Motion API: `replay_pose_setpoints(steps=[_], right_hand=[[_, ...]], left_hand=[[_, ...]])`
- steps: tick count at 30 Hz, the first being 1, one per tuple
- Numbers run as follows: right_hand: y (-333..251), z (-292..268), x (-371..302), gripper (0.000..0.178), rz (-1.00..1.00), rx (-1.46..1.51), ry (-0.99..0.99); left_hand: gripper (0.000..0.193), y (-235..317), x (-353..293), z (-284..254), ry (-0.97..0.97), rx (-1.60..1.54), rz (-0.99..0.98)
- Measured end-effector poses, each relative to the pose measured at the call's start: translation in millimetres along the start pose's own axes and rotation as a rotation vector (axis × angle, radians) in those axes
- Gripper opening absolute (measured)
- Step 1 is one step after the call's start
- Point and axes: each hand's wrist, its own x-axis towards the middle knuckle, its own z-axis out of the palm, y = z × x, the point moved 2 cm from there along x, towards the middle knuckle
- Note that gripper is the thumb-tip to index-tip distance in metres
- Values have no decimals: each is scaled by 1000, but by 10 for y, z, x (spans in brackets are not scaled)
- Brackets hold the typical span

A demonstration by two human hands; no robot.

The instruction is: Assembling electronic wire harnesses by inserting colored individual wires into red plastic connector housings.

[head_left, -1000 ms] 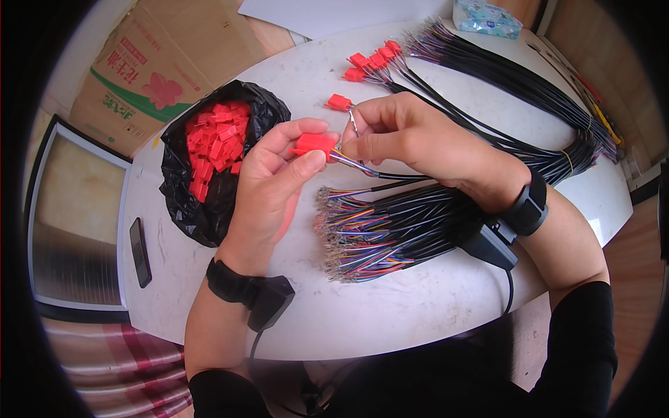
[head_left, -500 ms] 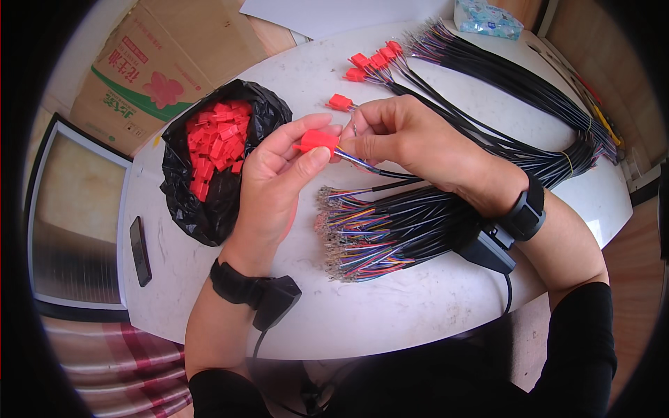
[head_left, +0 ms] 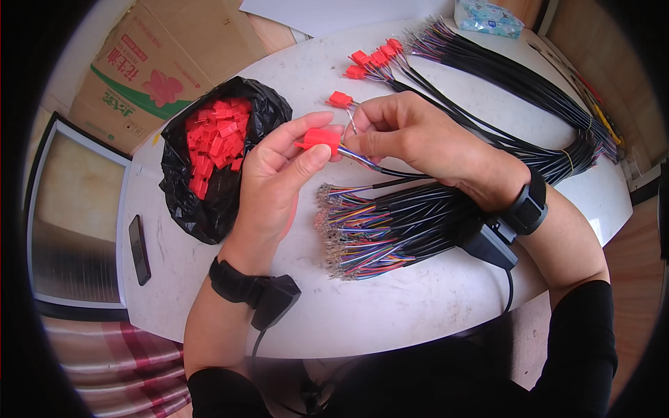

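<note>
The red connector (head_left: 323,140) is held above the tabletop (head_left: 390,317), the left hand's (head_left: 275,167) grip closed on it between thumb and fingers. Coloured wires (head_left: 357,157) leave its right end toward a black cable (head_left: 398,173). The right hand (head_left: 408,132) is just right of it, fingertips pinched on thin wire; the strand count cannot be told. A black bag (head_left: 268,104) of red housings (head_left: 217,136) sits left; a cable bundle (head_left: 418,221) lies nearer, right.

Red connector (head_left: 320,140), black bag (head_left: 208,224)
</note>
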Motion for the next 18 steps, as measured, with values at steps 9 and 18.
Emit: replay_pose_setpoints(steps=[9,18], right_hand=[[24,-11,6,12,4,-18,-2],[98,-84,66,12,18,30,132]], left_hand=[[35,-13,-16,5,-6,17,-8],[19,-61,-56,31,65,-96,-31]])
